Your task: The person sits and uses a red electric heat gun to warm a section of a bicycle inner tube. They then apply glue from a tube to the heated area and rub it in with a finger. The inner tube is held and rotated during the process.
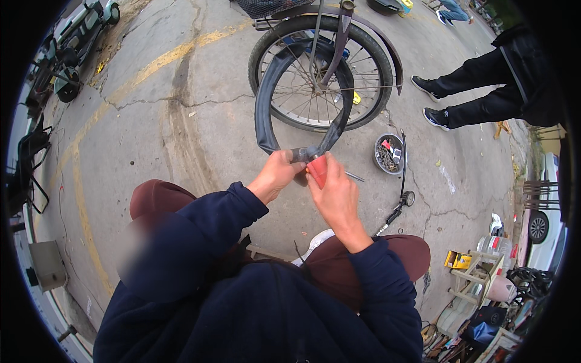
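Note:
A black inner tube [264,121] forms a loop hanging in front of a bicycle wheel [380,91]. My left hand [273,174] is closed around the near end of the tube, pinching a greyish section of it. In my right hand [337,196] is a small red tapered piece [317,170], held between thumb and fingers right against the tube. Its exact kind I cannot make out. The contact spot is partly hidden by my fingers.
A bowl [377,158] of small metal parts stands right of the wheel, beside a hose with a gauge [409,198]. A person in black trousers [478,75] stands at the right. A wooden stool [478,275] and tools crowd the lower right. Parked scooters [66,81] line the left.

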Action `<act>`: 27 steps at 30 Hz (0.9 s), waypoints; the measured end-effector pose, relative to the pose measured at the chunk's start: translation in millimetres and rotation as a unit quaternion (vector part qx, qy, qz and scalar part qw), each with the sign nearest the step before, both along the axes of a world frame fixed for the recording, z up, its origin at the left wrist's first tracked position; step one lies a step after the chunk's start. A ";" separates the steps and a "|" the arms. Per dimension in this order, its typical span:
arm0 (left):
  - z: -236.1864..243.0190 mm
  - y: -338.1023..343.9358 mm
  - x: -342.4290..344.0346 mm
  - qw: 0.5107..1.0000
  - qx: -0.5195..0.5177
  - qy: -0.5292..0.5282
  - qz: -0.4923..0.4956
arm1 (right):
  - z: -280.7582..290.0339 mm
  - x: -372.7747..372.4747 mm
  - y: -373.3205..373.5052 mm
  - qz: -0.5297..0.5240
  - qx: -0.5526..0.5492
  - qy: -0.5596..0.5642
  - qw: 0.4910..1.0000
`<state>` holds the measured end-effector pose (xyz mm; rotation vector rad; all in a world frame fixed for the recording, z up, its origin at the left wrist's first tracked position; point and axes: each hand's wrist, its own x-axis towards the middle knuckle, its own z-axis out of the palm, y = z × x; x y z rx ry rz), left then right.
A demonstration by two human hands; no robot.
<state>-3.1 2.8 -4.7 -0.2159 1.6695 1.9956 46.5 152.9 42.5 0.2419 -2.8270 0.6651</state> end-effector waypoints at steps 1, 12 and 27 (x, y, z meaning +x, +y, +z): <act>-0.3 -0.2 -0.1 1.000 0.005 0.004 0.000 | 0.2 -0.5 0.1 -0.001 0.002 -0.002 1.000; -1.9 0.8 0.2 1.000 0.011 0.022 0.002 | -2.0 -0.9 -1.0 0.009 -0.002 -0.006 1.000; -5.5 0.1 -0.1 1.000 -0.006 0.010 0.002 | -1.4 -2.0 -0.9 0.006 -0.001 0.000 1.000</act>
